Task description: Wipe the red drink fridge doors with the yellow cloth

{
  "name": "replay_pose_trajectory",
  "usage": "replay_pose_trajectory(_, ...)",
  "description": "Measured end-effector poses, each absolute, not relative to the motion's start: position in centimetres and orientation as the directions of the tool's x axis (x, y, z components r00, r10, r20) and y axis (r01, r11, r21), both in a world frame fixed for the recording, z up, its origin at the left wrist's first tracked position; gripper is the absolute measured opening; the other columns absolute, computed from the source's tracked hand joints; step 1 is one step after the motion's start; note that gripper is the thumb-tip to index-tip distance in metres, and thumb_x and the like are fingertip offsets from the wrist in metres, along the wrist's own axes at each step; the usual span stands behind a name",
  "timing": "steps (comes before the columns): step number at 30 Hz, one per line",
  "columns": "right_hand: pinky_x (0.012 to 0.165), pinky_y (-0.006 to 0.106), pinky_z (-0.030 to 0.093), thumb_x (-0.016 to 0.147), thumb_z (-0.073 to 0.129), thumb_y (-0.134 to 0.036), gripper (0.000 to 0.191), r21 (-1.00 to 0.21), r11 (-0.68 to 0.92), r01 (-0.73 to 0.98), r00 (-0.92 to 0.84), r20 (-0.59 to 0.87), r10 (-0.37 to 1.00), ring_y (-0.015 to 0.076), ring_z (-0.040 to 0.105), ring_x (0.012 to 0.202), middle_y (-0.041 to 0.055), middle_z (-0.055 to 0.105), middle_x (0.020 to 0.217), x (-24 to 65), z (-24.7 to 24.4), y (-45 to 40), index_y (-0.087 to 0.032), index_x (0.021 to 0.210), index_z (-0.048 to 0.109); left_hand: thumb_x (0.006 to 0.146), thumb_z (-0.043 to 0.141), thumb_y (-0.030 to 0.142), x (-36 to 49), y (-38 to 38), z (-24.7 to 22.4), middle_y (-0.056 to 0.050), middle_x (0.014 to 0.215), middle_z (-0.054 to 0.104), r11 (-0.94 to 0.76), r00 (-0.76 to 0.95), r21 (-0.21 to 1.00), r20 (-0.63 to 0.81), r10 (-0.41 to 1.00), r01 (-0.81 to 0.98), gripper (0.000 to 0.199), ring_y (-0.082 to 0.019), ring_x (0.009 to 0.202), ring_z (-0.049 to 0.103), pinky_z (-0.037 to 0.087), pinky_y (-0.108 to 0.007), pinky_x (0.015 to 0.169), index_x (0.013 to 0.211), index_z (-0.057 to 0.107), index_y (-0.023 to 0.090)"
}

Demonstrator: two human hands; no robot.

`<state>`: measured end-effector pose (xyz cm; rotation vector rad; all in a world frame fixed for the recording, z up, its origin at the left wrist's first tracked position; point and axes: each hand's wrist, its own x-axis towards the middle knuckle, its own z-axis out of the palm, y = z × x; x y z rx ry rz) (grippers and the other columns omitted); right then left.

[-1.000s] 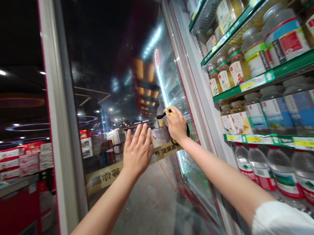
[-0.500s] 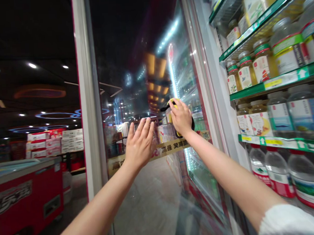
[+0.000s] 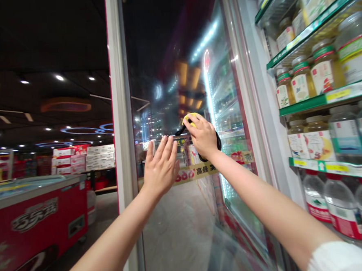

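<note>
A glass door (image 3: 174, 226) with a pale metal frame stands open in front of me, crossed by a gold strip (image 3: 195, 172) with printed characters. My left hand (image 3: 160, 165) is spread against or just before the glass, palm forward, and holds nothing. To its right, my right hand (image 3: 201, 135) grips a yellow and black cloth (image 3: 191, 117) at the glass. A black loop of it hangs beside the wrist; the palm side is hidden.
Shelves with green edges (image 3: 326, 101) hold bottled drinks (image 3: 345, 207) at the right. On the left is a red chest freezer (image 3: 48, 221). Stacked boxes (image 3: 100, 157) stand behind it. Ceiling lights show above.
The door frame, shelves and freezer have shifted right in view. My right hand with the cloth has moved left along the glass, closer to my left hand, which keeps its pose.
</note>
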<state>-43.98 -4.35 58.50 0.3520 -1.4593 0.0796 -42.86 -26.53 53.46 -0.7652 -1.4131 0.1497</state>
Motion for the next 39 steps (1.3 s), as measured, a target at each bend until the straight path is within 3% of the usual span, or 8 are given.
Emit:
replay_pose_trajectory(3,0.116,0.047,0.039,0.097,0.049,-0.017,0.05,0.392,0.875,-0.283,0.074,0.919,-0.388,0.025,0.04,0.147,-0.0024,0.054,0.154,-42.9,57.0,-3.6,-0.036,0.142,0.06,0.1,0.047,0.027,-42.7,-27.5,53.4,-0.014,0.161,0.039,0.779,0.185,-0.546,0.838,0.514,0.307,0.059,-0.028,0.154,0.03,0.008,-0.056,0.13,0.158,0.036,0.018)
replay_pose_trajectory(5,0.115,0.045,0.041,0.096,0.05,-0.016,0.048,0.42,0.856,-0.302,0.068,0.905,-0.42,0.0241,0.043,0.145,-0.0017,0.058,0.151,-42.6,56.4,-2.2,-0.035,0.137,0.064,0.101,0.046,0.028,-42.5,-28.2,53.4,-0.014,0.161,0.04,0.786,0.179,-0.546,0.838,0.516,0.289,0.056,-0.028,0.154,0.03,0.006,-0.055,0.13,0.156,0.04,0.017)
replay_pose_trajectory(11,0.114,0.05,0.039,0.1,0.05,-0.034,0.03,0.141,0.921,-0.364,0.19,0.979,-0.075,0.0278,0.048,0.14,0.004,0.063,0.143,-43.4,59.0,-6.4,-0.028,0.119,0.073,0.1,0.047,0.026,-41.6,-29.5,53.9,-0.014,0.161,0.04,0.806,0.177,-0.515,0.857,0.484,0.293,0.057,-0.027,0.155,0.028,0.001,-0.054,0.131,0.156,0.041,0.016)
replay_pose_trajectory(15,0.116,0.052,0.038,0.098,0.057,-0.046,0.029,0.215,0.897,-0.386,0.206,0.968,-0.144,0.0301,0.046,0.141,0.0055,0.064,0.141,-43.0,58.3,-10.1,-0.026,0.11,0.074,0.099,0.047,0.026,-40.9,-30.1,54.3,-0.014,0.162,0.039,0.821,0.176,-0.488,0.873,0.455,0.297,0.057,-0.027,0.156,0.024,0.003,-0.057,0.13,0.156,0.041,0.017)
replay_pose_trajectory(19,0.118,0.047,0.039,0.102,0.052,-0.032,0.027,0.49,0.776,-0.398,0.158,0.869,-0.468,0.0248,0.044,0.144,0.0025,0.06,0.146,-42.6,56.7,-7.2,-0.029,0.119,0.072,0.099,0.048,0.027,-40.5,-31.1,54.3,-0.015,0.161,0.04,0.83,0.167,-0.481,0.877,0.451,0.282,0.055,-0.028,0.156,0.024,0.003,-0.056,0.13,0.153,0.045,0.015)
replay_pose_trajectory(25,0.114,0.05,0.041,0.1,0.052,-0.03,0.035,0.188,0.925,-0.331,0.201,0.971,-0.126,0.0315,0.049,0.134,0.0141,0.055,0.143,-43.2,60.4,-7.6,-0.024,0.129,0.071,0.097,0.05,0.025,-40.0,-32.0,54.2,-0.015,0.16,0.042,0.833,0.189,-0.463,0.886,0.424,0.303,0.057,-0.028,0.155,0.028,0.006,-0.058,0.13,0.153,0.045,0.018)
replay_pose_trajectory(33,0.12,0.052,0.029,0.096,0.056,-0.029,0.052,0.581,0.79,-0.196,0.095,0.813,-0.574,0.0297,0.038,0.147,0.0099,0.049,0.157,-41.3,57.5,-10.1,-0.028,0.147,0.054,0.098,0.049,0.025,-39.9,-32.9,53.9,-0.015,0.159,0.045,0.842,0.194,-0.464,0.885,0.424,0.277,0.052,-0.029,0.155,0.029,0.011,-0.058,0.129,0.149,0.05,0.017)
replay_pose_trajectory(39,0.111,0.043,0.04,0.098,0.045,-0.017,0.05,0.393,0.887,-0.242,0.109,0.919,-0.378,0.0276,0.045,0.142,0.0127,0.049,0.156,-41.9,59.4,-10.7,-0.02,0.148,0.053,0.098,0.046,0.023,-39.7,-33.5,53.3,-0.017,0.161,0.041,0.842,0.117,-0.463,0.886,0.448,0.278,0.054,-0.028,0.155,0.027,0.02,-0.053,0.128,0.151,0.046,0.013)
